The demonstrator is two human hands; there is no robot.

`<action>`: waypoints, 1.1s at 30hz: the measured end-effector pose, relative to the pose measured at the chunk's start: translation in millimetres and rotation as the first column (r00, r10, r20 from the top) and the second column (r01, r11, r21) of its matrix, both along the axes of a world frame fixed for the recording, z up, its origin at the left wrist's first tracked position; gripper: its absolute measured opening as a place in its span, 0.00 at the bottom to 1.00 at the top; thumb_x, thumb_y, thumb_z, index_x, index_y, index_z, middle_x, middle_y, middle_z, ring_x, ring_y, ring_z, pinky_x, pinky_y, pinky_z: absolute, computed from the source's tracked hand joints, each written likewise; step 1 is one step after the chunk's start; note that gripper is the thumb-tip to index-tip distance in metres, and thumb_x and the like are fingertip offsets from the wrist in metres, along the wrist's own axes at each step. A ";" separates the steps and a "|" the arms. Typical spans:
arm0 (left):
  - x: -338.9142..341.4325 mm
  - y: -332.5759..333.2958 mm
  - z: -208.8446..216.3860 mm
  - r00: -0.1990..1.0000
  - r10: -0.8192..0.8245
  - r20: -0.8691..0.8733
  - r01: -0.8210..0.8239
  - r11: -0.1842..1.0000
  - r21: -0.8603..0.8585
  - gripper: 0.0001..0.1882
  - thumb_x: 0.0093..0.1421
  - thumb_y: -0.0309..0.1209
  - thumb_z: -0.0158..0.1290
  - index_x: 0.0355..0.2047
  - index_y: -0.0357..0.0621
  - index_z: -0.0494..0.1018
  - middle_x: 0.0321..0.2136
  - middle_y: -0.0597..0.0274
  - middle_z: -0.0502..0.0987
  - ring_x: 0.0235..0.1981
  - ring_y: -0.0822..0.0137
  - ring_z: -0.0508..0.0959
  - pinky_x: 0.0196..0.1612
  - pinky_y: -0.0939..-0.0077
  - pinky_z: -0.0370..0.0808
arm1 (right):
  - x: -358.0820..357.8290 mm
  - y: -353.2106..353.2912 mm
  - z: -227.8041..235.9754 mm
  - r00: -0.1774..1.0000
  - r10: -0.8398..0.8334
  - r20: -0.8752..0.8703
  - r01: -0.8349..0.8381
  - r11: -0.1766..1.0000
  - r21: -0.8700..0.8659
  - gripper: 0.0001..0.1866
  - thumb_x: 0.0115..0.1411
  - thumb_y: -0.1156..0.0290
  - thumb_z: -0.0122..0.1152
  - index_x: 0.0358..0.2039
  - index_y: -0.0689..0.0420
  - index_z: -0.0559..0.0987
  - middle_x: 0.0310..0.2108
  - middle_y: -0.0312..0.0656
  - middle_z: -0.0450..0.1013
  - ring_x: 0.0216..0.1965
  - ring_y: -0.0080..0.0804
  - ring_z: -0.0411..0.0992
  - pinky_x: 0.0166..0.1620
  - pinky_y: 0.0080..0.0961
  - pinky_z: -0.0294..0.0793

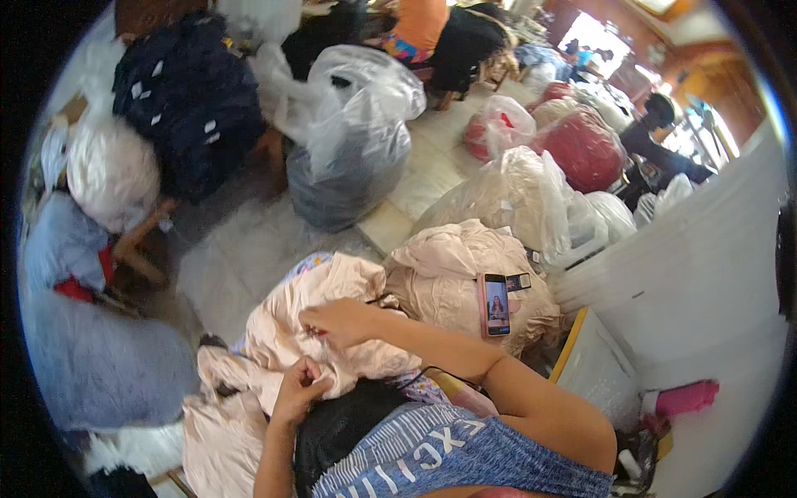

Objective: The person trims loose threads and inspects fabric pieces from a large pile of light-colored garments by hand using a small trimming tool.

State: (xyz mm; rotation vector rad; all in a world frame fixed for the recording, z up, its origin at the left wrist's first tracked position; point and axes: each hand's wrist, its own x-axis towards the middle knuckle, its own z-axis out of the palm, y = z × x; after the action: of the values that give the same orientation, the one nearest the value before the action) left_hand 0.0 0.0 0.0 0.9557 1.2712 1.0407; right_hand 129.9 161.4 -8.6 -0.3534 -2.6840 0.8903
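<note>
Item: pale pink cloth [282, 319], bunched before me. My left hand [297, 393] pinches its edge; my right hand [342, 322], apart, curls over it, grip unclear. Phone [496, 305]: on the pale bundle [436, 270] alongside.

Cloth [332, 278] placed before torso [465, 444]; phone [496, 305] laid on bundle [440, 266] to right; filled bag [353, 170] set beyond, on floor [237, 261].

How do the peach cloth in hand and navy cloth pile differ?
The peach cloth is pale, the navy cloth pile dark. The left hand grips the peach cloth; neither hand touches the navy pile. White patches dot the navy pile, not the peach cloth. Both look rumpled.
</note>
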 end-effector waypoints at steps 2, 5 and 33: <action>-12.3 4.7 0.1 0.977 0.007 0.213 -0.012 1.000 0.021 0.15 0.46 0.17 0.54 0.30 0.46 0.62 0.23 0.68 0.69 0.23 0.76 0.70 0.24 0.85 0.66 | 3.6 3.7 14.1 0.980 -0.002 0.201 -0.021 0.993 0.115 0.20 0.41 0.73 0.57 0.37 0.55 0.66 0.30 0.44 0.69 0.33 0.44 0.69 0.33 0.37 0.67; 121.9 -14.0 -24.4 0.790 0.130 0.599 -0.142 0.989 -0.028 0.23 0.46 0.17 0.52 0.43 0.45 0.59 0.30 0.63 0.71 0.31 0.72 0.73 0.33 0.80 0.70 | 118.4 -14.3 -24.5 0.937 0.047 0.346 -0.048 0.999 -0.006 0.14 0.40 0.75 0.56 0.31 0.57 0.68 0.28 0.43 0.69 0.32 0.46 0.69 0.32 0.38 0.66; 124.1 -1.5 -35.5 0.672 0.521 0.526 -0.495 0.845 -0.204 0.06 0.54 0.24 0.44 0.32 0.48 0.62 0.31 0.66 0.69 0.33 0.67 0.71 0.36 0.75 0.67 | 154.3 -103.3 36.2 0.991 -0.095 -0.094 0.031 0.849 -0.528 0.08 0.44 0.82 0.57 0.23 0.62 0.67 0.20 0.39 0.63 0.21 0.27 0.63 0.25 0.21 0.61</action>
State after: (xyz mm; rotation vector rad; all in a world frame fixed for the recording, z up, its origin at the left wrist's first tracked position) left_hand 124.1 -1.5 -35.5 0.1842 1.0528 1.5844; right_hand 284.2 58.1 27.6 -0.4831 -2.2641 1.5722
